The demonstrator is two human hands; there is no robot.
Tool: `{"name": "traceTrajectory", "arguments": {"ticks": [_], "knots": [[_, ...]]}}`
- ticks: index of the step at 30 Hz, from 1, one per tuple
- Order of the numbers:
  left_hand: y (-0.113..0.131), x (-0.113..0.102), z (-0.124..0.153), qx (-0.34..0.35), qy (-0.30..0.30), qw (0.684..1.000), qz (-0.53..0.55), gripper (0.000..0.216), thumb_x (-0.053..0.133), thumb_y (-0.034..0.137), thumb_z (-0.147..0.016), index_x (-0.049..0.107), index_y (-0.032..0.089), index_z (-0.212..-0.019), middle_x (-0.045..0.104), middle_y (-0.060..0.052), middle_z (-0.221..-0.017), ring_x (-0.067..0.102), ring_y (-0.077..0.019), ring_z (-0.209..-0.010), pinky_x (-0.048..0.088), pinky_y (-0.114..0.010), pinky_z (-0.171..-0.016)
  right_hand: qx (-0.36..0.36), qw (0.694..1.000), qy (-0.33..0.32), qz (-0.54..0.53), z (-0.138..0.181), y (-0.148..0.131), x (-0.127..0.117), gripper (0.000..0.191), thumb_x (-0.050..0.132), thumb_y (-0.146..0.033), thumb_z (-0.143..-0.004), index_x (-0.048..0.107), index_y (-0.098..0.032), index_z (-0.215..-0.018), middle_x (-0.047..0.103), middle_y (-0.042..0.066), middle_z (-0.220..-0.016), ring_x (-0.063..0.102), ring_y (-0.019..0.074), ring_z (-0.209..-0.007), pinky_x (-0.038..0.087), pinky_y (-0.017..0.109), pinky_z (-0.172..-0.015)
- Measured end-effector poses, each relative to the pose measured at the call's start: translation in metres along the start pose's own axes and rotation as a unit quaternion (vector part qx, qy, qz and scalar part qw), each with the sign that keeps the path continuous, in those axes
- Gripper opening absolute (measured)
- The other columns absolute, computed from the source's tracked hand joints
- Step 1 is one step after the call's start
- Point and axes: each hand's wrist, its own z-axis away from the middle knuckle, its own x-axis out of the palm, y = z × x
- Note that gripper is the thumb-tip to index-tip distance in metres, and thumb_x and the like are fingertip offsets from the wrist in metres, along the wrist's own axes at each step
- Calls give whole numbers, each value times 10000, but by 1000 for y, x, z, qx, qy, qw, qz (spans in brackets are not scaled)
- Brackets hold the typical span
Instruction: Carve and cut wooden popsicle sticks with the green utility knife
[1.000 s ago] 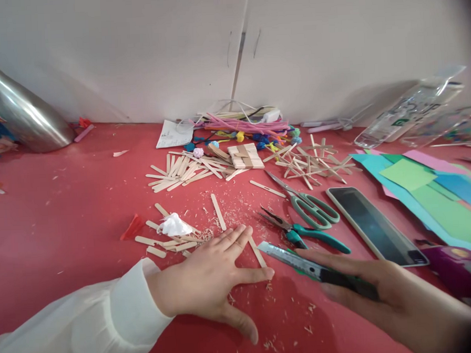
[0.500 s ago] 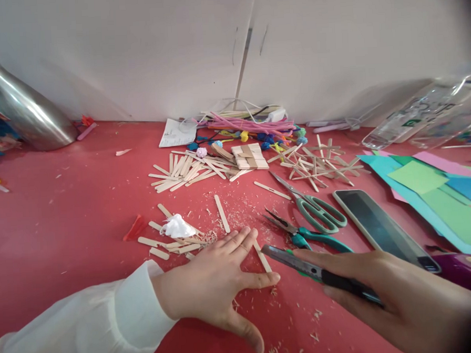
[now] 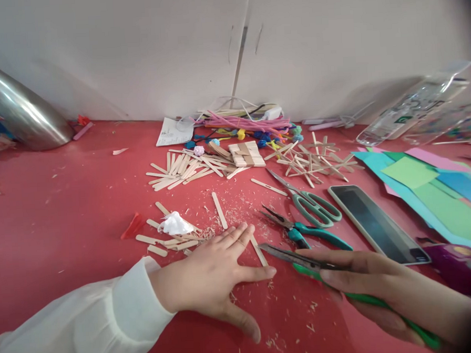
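Red table [image 3: 83, 216] meets pale panels [image 3: 134, 55] along its far edge, and a broad red stretch runs left of the white sleeve [image 3: 81, 321]. Room is tighter on the right, where pliers [image 3: 297, 236], scissors [image 3: 297, 195] and a phone [image 3: 374, 222] lie just beyond the right hand [image 3: 377, 279]. That hand wraps its grip around a grey-and-green utility knife [image 3: 295, 257], blade tip by the wooden stick [image 3: 258, 250]; whether they touch, I cannot tell. Narrow, pale and flat, the stick slants alongside the left hand [image 3: 215, 275], whose grip is splayed, palm down.
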Motion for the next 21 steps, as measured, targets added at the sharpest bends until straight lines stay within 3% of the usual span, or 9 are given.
{"name": "traceTrajectory", "arguments": {"ticks": [2, 5, 12, 18, 21], "knots": [[0, -1, 1, -1, -5, 1000, 0, 797, 488, 730, -629, 381, 330, -1310, 1, -119, -1474, 32, -379, -1318, 191, -561, -1003, 16, 998, -32, -52, 3, 1, 3, 509, 579, -430, -729, 548, -249, -1204, 230, -118, -326, 174, 26, -287, 116, 141, -298], [0, -2, 1, -4, -9, 1000, -3, 792, 473, 734, -635, 390, 321, -1306, 15, -111, -1476, 27, -370, -1319, 188, -555, -1008, 12, 995, -41, -89, 6, 0, 6, 518, 578, -424, -739, 533, -237, -1220, 231, -119, -335, 156, 26, -302, 117, 147, -304], [0, -4, 2, -2, -20, 1000, -9, 746, 449, 731, -652, 425, 329, -1281, 40, -116, -1472, 36, -342, -1324, 192, -537, -1013, -8, 996, -49, -75, 9, 1, 7, 539, 568, -456, -743, 522, -234, -1231, 230, -121, -342, 147, 25, -303, 107, 154, -308], [-1, 2, 1, 18, 0, 999, -37, 775, 467, 722, -654, 378, 322, -1313, 31, -114, -1473, 59, -362, -1321, 169, -557, -1015, -42, 993, 71, 90, 11, 17, -4, 665, 547, -587, -686, 446, -315, -1284, 318, -102, -343, 258, 55, -271, 173, 155, -280], [0, 5, 0, 28, 0, 998, -49, 864, 467, 738, -637, 304, 288, -1356, 53, -137, -1468, 52, -368, -1319, 151, -559, -1021, -131, 956, 137, 223, 14, 16, -2, 597, 520, -570, -708, 489, -330, -1254, 584, -11, -489, 531, 136, -414, 440, 225, -371]]}}
